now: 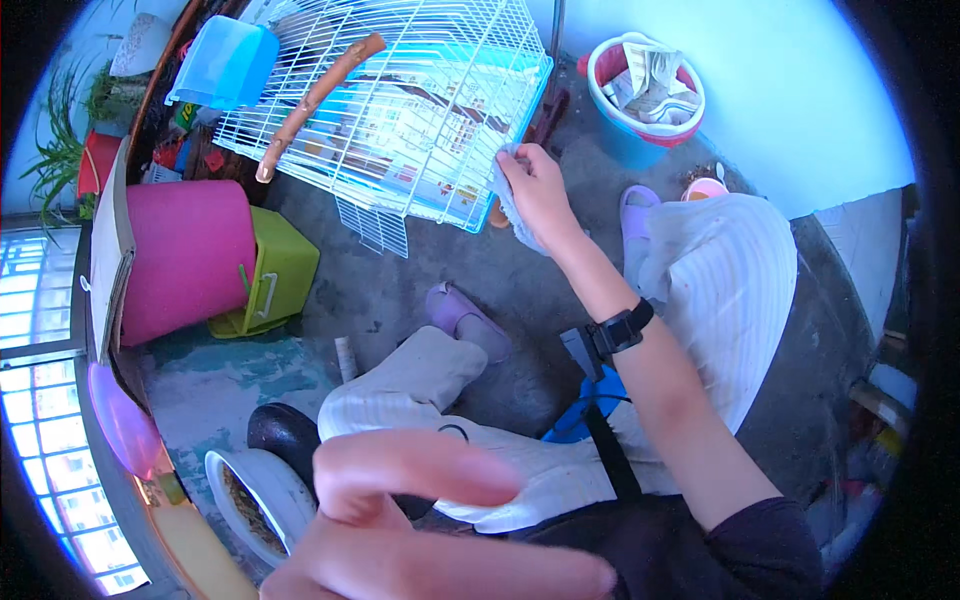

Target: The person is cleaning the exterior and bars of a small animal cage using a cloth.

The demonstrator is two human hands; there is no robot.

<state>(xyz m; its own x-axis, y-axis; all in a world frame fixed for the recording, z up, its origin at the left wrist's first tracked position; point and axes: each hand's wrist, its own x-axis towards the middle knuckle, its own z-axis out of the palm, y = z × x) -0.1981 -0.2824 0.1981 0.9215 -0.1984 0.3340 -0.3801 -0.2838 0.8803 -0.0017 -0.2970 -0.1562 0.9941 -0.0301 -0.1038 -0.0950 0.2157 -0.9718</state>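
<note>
A white wire pet cage (409,161) with a blue base (536,101) stands tilted before me. My right hand (541,191) pinches a grey cloth (512,214) against the cage's near right corner. Across the cage wires lies a brown wooden stick (319,105), and a small wire door (375,229) hangs from the cage's lower edge. Printed paper shows through the bars. Close to the camera, my left hand (360,551) is raised, its fingers apart and nothing between them. It looks blurred and covers part of my lap.
A translucent blue plastic box (229,64) sits at the cage's far left. Left of me are a pink bucket (187,259), a lime-green bin (289,259) and a white oval container (281,495). A paper-filled waste bin (637,146) stands by the wall. My feet wear purple slippers (450,307).
</note>
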